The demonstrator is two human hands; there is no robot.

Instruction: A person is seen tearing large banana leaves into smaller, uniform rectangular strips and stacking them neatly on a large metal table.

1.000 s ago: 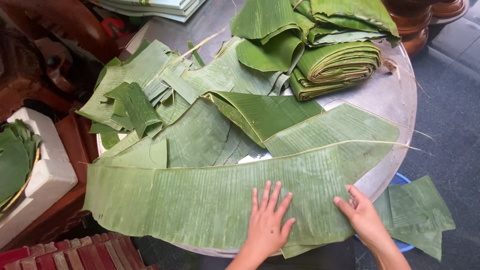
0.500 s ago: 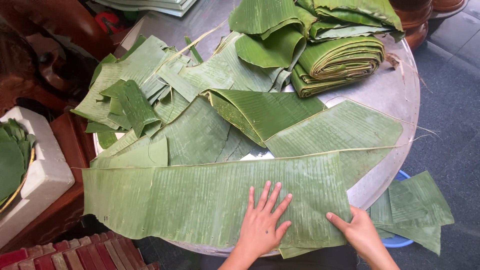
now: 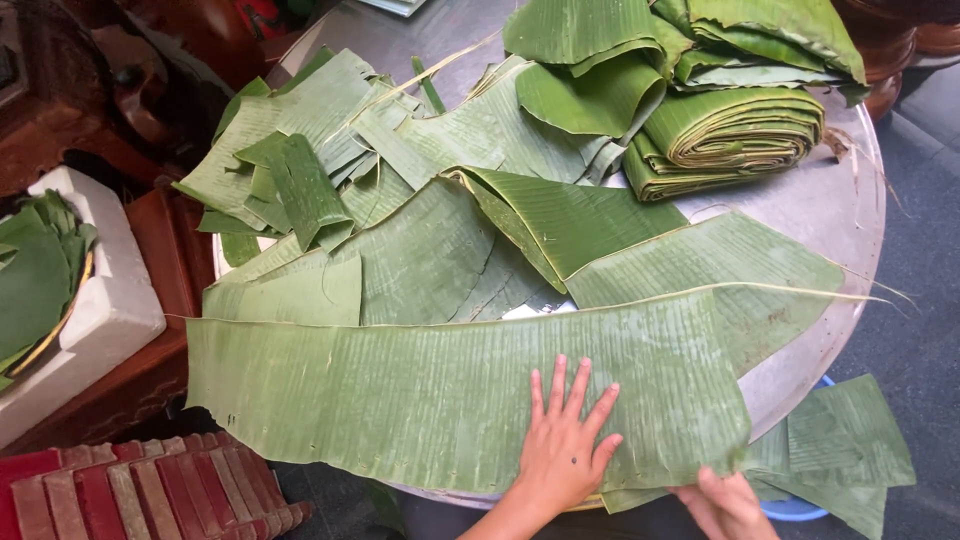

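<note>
Two hands at work on one long banana leaf strip [image 3: 400, 400], spread flat across the near edge of a round metal table [image 3: 850, 210]. Left hand [image 3: 565, 450] pressed palm down on the strip, fingers [image 3: 580, 390] splayed wide and straight, gripping nothing, simply lying flat on the leaf surface. Right hand [image 3: 725, 500] just beside the left, low at the strip's near right corner, fingers curled under the leaf edge and pinching it; only partly seen, cut off by the bottom of the view. Beyond the left hand's fingertips, more loose leaf pieces [image 3: 430, 250] overlapping one another, with a folded darker piece [image 3: 560, 215] pointing away from the hands. Farther off and toward the right-hand side, a rolled bundle of leaves [image 3: 735, 140] resting on the tabletop, more folded leaves [image 3: 680, 40] behind it. Off past the right hand, hanging over the table edge, smaller cut leaf scraps [image 3: 840, 440] above a blue rim [image 3: 800, 508]. Well out to the left of both hands, a white foam box [image 3: 95, 300] holding a tray of leaves [image 3: 35, 280], and red ribbed cushions [image 3: 150, 495] low at the near left
</note>
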